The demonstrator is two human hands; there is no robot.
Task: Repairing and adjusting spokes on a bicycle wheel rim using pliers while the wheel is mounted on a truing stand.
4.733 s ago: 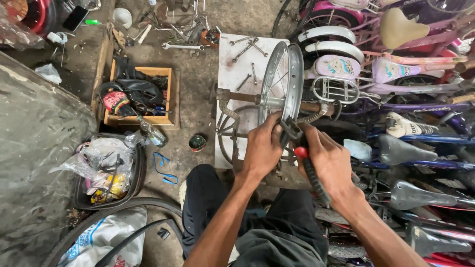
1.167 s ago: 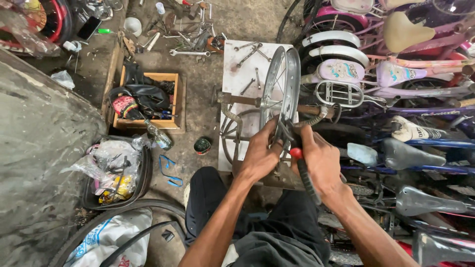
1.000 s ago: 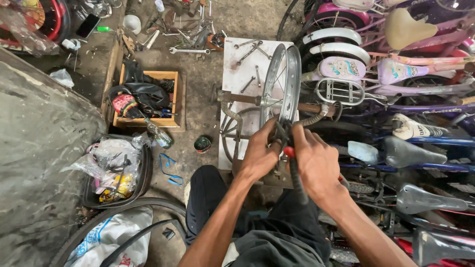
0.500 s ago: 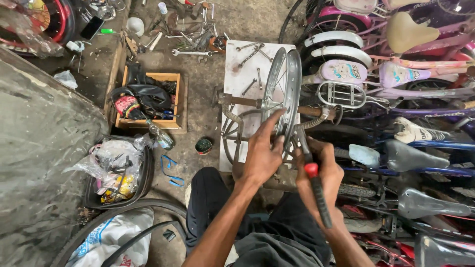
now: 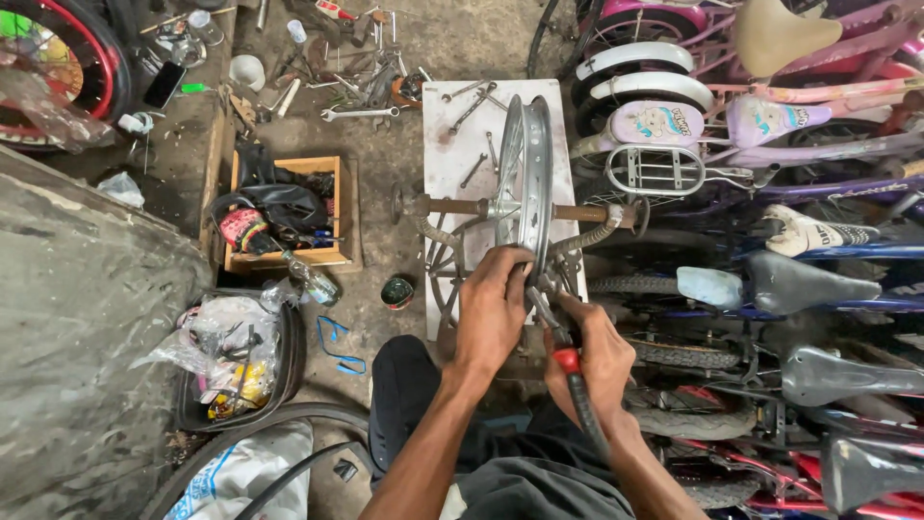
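Workshop floor; hands [image 5: 493, 313] on wheel rim [image 5: 525, 178]

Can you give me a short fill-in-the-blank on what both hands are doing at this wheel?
1. The left hand grips the bare metal ____ of the wheel.
2. The right hand holds a tool with a ____ collar and a black handle.
3. The wooden box sits to the wheel's ____.

Missing words: rim; red; left
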